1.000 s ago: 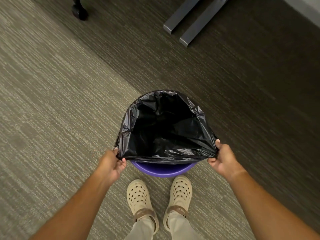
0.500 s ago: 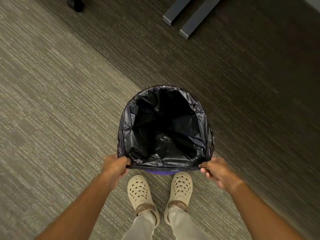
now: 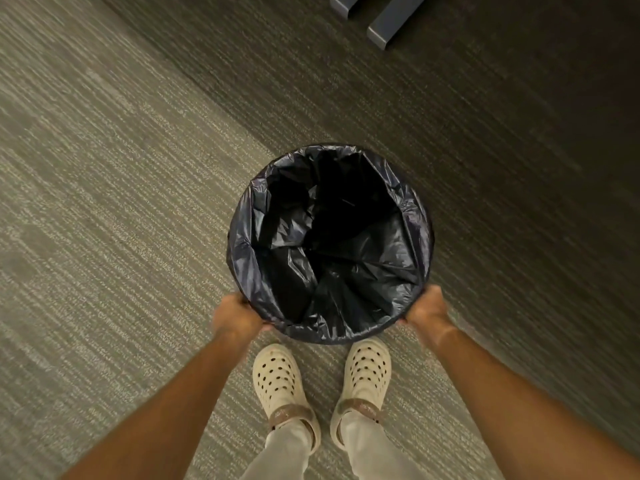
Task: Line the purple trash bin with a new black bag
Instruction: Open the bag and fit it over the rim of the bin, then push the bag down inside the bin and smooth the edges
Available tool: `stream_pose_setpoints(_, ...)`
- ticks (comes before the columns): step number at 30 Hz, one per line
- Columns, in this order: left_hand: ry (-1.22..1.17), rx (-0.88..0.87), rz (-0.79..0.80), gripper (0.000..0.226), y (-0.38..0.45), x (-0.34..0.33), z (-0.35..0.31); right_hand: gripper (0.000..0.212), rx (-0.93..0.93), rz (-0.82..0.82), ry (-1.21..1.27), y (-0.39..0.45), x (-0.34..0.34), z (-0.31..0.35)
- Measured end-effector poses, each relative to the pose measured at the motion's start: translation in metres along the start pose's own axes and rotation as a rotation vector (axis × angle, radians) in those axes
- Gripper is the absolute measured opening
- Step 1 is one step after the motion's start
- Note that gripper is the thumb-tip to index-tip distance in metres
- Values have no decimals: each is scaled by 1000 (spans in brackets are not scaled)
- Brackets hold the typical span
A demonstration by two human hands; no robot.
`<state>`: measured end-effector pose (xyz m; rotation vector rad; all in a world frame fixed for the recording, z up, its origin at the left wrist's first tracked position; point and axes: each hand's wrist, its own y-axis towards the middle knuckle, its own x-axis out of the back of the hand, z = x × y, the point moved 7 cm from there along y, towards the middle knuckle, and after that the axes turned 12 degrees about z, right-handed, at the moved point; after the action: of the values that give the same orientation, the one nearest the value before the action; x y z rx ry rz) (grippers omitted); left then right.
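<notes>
Floor: carpet with fine streaked pile, in two tones. Lighter grey-beige zone covers left and lower part of view; darker brown-grey zone covers upper right. Boundary between them runs diagonally from top left down to lower right. Two dark grey metal bars, probably furniture feet, lie side by side on the dark zone at top edge, cut off by frame. Light dim, even; upper right corner darkest
</notes>
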<state>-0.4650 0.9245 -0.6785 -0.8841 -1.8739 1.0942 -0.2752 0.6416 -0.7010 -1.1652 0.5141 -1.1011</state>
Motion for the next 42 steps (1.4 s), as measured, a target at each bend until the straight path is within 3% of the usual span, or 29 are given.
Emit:
stream_pose_setpoints(2, -6, -23, -18, 20, 9, 0, -3, 32, 5, 82, 56, 6, -6, 4)
stream_pose_setpoints(4, 20, 14, 58, 7, 14, -1, -3, 23, -18, 170, -22, 5, -7, 7)
stream_pose_setpoints(5, 29, 44, 95, 11, 14, 1, -3, 15, -49, 184, -62, 3, -3, 6)
stream_pose_setpoints(8, -73, 42, -24, 31, 11, 30, -9, 19, -50, 54, 21, -4, 22, 17)
stream_pose_setpoints(10, -197, -66, -123, 30, 6, 48, -26, 25, 81, -119, 130, -7, 42, 38)
stream_pose_setpoints(11, -253, -126, -98, 25, 4, 49, -39, 24, 143, -141, 179, -8, 44, 49)
stream_pose_setpoints(14, -314, -192, 13, 19, 2, 34, -72, 14, 204, -1, 206, -9, 23, 75)
stream_pose_setpoints(17, -454, -110, 51, 23, 13, 25, -79, 25, 117, 83, 182, 2, 5, 80)
stream_pose_setpoints(19, -460, -54, 41, 22, 18, 26, -77, 25, 57, 16, 173, 3, 7, 82)
stream_pose_setpoints(20, -419, -69, -33, 21, 16, 32, -78, 22, 74, -99, 98, -2, 15, 87)
stream_pose_setpoints(22, -148, -280, -379, 19, -4, 54, -93, 12, 317, -456, -141, -27, 37, 115)
stream_pose_setpoints(23, 36, -509, -501, 19, -23, 55, -112, 10, 564, -550, -273, -47, 33, 136)
stream_pose_setpoints(24, 206, -767, -512, 19, -45, 42, -132, 12, 822, -546, -395, -67, 16, 154)
stream_pose_setpoints(25, 358, -966, -408, 21, -60, 18, -143, 15, 1018, -449, -518, -80, -9, 165)
stream_pose_setpoints(27, 698, -1089, -90, 29, -64, -40, -146, 27, 1133, -136, -810, -80, -71, 169)
stream_pose_setpoints(30, 1240, -846, 115, 38, -26, -100, -130, 31, 892, 270, -1396, -37, -150, 143)
stream_pose_setpoints(32, 1479, -640, 207, 44, 12, -116, -121, 31, 707, 416, -1666, 1, -172, 125)
stream_pose_setpoints(34, 1676, -480, 287, 57, 43, -123, -109, 37, 532, 517, -1778, 35, -179, 113)
stream_pose_setpoints(39, 1928, -111, 276, 98, 87, -108, -86, 67, 183, 531, -1904, 88, -167, 103)
stream_pose_setpoints(42, 1944, -51, 303, 104, 85, -104, -85, 69, 141, 484, -1962, 94, -166, 95)
